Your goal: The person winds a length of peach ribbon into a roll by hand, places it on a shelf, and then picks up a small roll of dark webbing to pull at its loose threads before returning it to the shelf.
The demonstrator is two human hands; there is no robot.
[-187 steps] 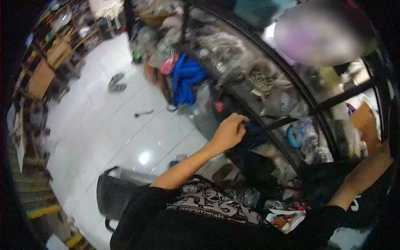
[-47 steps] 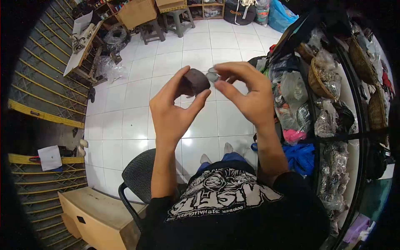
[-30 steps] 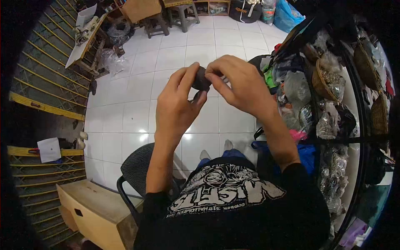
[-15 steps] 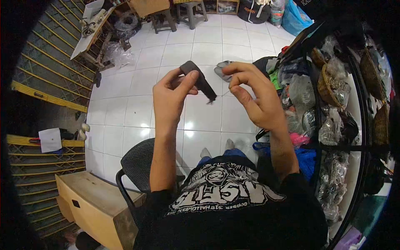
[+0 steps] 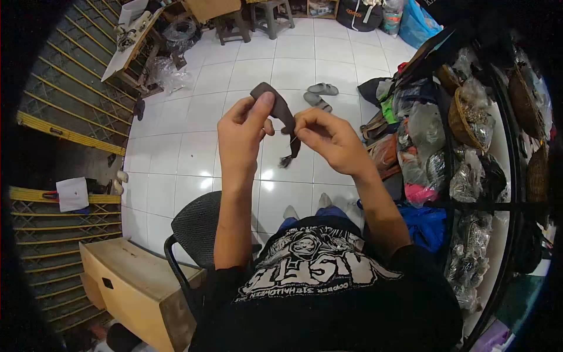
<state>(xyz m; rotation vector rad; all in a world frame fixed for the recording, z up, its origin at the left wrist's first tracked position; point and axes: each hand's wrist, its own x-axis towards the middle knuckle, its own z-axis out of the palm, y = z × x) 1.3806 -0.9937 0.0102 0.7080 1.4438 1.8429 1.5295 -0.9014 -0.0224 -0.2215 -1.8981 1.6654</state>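
Note:
A dark strip of cloth (image 5: pixel 280 110), frayed into a small tuft at its lower end, hangs in front of me over the floor. My left hand (image 5: pixel 243 126) grips its upper part, the thumb pressed on top. At the strip's right edge, my right hand (image 5: pixel 329 139) is closed in a pinch, thumb against forefinger. A thin pale line shows beside those fingertips, too fine to name. Whatever the pinch holds is hidden.
Grey sandals (image 5: pixel 319 97) lie on the white tiled floor ahead. A black chair (image 5: pixel 199 226) and wooden cabinet (image 5: pixel 138 276) stand at left. Shelves with bagged goods and baskets (image 5: pixel 466 126) line the right. Stools (image 5: pixel 272 20) stand at the back.
My right hand has come left and down, from apart to beside the strip, its fingers drawing into a pinch. The strip's lower end now hangs lower and more bent. My left hand keeps its grip.

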